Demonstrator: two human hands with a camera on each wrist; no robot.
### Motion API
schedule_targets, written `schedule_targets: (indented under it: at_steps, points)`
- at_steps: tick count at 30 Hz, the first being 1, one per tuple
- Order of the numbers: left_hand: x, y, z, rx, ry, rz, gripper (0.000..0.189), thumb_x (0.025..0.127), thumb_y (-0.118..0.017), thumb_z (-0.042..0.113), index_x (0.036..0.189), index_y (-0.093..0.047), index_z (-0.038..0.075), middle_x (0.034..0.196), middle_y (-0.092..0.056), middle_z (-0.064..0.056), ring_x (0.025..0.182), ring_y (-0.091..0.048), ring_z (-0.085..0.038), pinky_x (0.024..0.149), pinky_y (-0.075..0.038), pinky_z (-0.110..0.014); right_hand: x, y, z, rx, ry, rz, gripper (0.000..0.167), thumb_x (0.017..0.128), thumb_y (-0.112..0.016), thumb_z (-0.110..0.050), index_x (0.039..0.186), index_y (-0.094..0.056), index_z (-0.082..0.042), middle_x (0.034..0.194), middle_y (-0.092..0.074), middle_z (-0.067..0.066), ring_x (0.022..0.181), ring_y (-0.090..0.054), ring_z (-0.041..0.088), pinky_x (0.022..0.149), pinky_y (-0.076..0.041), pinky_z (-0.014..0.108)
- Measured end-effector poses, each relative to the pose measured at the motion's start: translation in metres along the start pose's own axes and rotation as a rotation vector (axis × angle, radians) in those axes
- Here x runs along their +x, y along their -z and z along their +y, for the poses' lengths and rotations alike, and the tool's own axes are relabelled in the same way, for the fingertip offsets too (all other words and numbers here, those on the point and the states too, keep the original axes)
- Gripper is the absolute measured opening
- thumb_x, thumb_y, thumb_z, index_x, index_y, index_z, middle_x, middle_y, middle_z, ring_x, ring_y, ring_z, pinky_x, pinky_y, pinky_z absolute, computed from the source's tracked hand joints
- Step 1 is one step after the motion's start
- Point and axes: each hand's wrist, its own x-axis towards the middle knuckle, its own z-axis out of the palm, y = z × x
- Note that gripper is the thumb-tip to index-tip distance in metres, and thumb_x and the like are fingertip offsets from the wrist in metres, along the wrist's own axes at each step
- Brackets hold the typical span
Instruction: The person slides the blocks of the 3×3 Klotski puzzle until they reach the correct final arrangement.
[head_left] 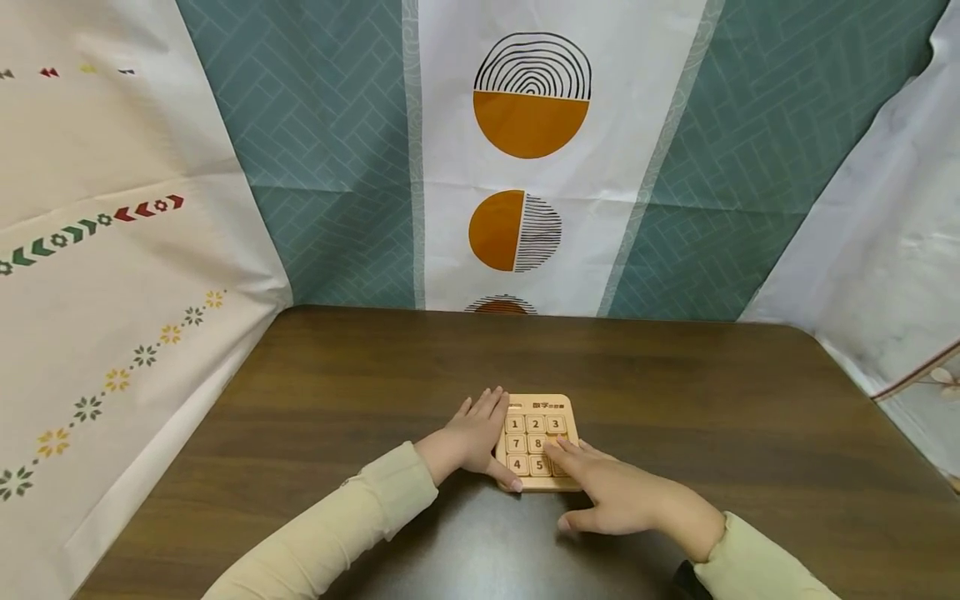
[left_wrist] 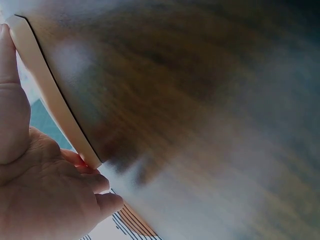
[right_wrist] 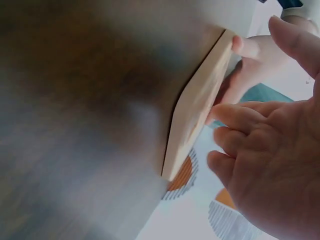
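A light wooden number slide puzzle (head_left: 536, 483) lies flat on the table. Its visible tiles read 1, 2, 3 on top, then 7 and 8, then 4 and 5; the right column's lower part is partly hidden. My left hand (head_left: 477, 437) holds the puzzle's left side, fingers along the upper left corner and thumb on the lower left corner. In the left wrist view, the hand spans the wooden edge (left_wrist: 55, 95). My right hand (head_left: 618, 492) reaches over the right side with fingertips at the tiles beside the 8, its thumb held apart from the board.
The dark wooden table (head_left: 360, 358) extends around the puzzle. Behind it hangs a teal and white cloth (head_left: 337, 150) with orange half circles. A cream patterned cloth (head_left: 112, 317) hangs at the left, a white one (head_left: 885, 250) at the right.
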Motion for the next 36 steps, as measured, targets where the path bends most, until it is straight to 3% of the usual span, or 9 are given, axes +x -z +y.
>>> schedule_targets:
  at_steps: [8, 16, 23, 32, 36]
  points:
    - [0.002, -0.003, 0.003, 0.009, 0.0, -0.005, 0.129, 0.063, -0.073, 0.069, 0.153, -0.008, 0.005, 0.16, -0.005, -0.012, 0.148, -0.006, -0.025, 0.118, -0.012, -0.045, 0.017, -0.005, 0.0, -0.058, 0.042, 0.006, 0.081, 0.086, -0.066, -0.038, 0.148, -0.03, 0.0, 0.153, -0.026, 0.023, 0.141, -0.022, 0.043, 0.111, -0.023, 0.058]
    - [0.001, 0.005, 0.0, 0.013, 0.007, 0.005, 0.128, 0.064, -0.072, 0.069, 0.153, -0.007, 0.005, 0.16, -0.004, -0.012, 0.148, -0.006, -0.025, 0.119, -0.011, -0.045, 0.011, 0.006, 0.009, -0.039, -0.002, 0.01, 0.08, 0.085, -0.069, -0.036, 0.148, -0.031, -0.005, 0.153, -0.026, 0.023, 0.138, -0.022, 0.051, 0.109, -0.024, 0.061]
    - [-0.002, 0.006, -0.002, 0.0, 0.004, 0.007, 0.126, 0.065, -0.073, 0.068, 0.153, -0.008, 0.004, 0.16, -0.005, -0.012, 0.148, -0.007, -0.026, 0.118, -0.012, -0.045, 0.006, 0.01, 0.012, -0.051, -0.01, 0.005, 0.08, 0.085, -0.069, -0.036, 0.148, -0.032, -0.003, 0.152, -0.028, 0.023, 0.139, -0.021, 0.048, 0.11, -0.021, 0.06]
    - [-0.005, 0.001, -0.002, 0.003, 0.014, 0.007, 0.126, 0.065, -0.073, 0.067, 0.153, -0.009, 0.004, 0.16, -0.006, -0.012, 0.148, -0.007, -0.026, 0.118, -0.012, -0.046, 0.034, -0.003, -0.008, -0.142, 0.112, 0.018, 0.077, 0.086, -0.067, -0.036, 0.148, -0.033, -0.004, 0.152, -0.034, 0.014, 0.141, -0.027, 0.036, 0.113, -0.023, 0.054]
    - [-0.005, 0.001, 0.0, 0.009, 0.005, 0.005, 0.127, 0.064, -0.072, 0.069, 0.153, -0.009, 0.005, 0.16, -0.006, -0.012, 0.148, -0.007, -0.025, 0.118, -0.013, -0.046, 0.038, -0.006, -0.011, -0.141, 0.087, -0.021, 0.08, 0.085, -0.067, -0.042, 0.148, -0.032, -0.007, 0.152, -0.032, 0.017, 0.14, -0.027, 0.039, 0.112, -0.024, 0.055]
